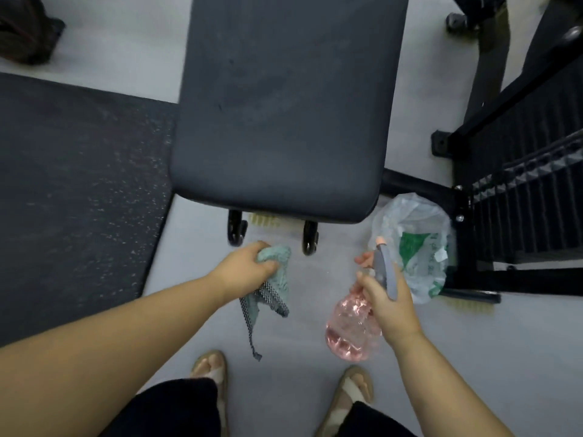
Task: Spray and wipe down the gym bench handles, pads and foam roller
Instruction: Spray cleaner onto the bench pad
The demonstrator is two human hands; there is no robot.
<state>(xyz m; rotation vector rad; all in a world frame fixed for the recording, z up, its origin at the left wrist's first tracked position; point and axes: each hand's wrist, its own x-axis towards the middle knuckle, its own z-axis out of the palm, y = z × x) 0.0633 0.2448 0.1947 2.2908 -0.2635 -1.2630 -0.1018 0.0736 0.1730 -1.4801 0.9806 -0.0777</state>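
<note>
the black bench pad (284,105) fills the upper middle of the view, its long axis running straight away from the person and its rounded near end pointing back at them. faint smears show on its surface. two small black wheels (236,230) of the bench stick out beneath that near edge, standing on the pale grey floor (315,389). the left hand (246,269) is just in front of the wheels, below the pad's edge and clear of it, its fingers clenched round a bunched teal cloth (279,279); a dark-trimmed corner of the cloth hangs down toward the feet. the right hand (389,307) grips the neck of a pink see-through spray bottle (348,331), fingers curled round it and reaching to the front of the grey trigger head. the bottle is tilted, its body low and toward the person, its long axis rising away from them, and the nozzle points forward toward the pad's near right corner. some liquid sits in the bottom of the bottle. just beyond the nozzle a clear plastic bag (416,216) lies on the floor against a black metal frame (467,241); it carries green print and some characters, too blurred to read. a speckled dark rubber mat (79,184) lies left of the bench. sandalled feet (209,367) show at the bottom.
</note>
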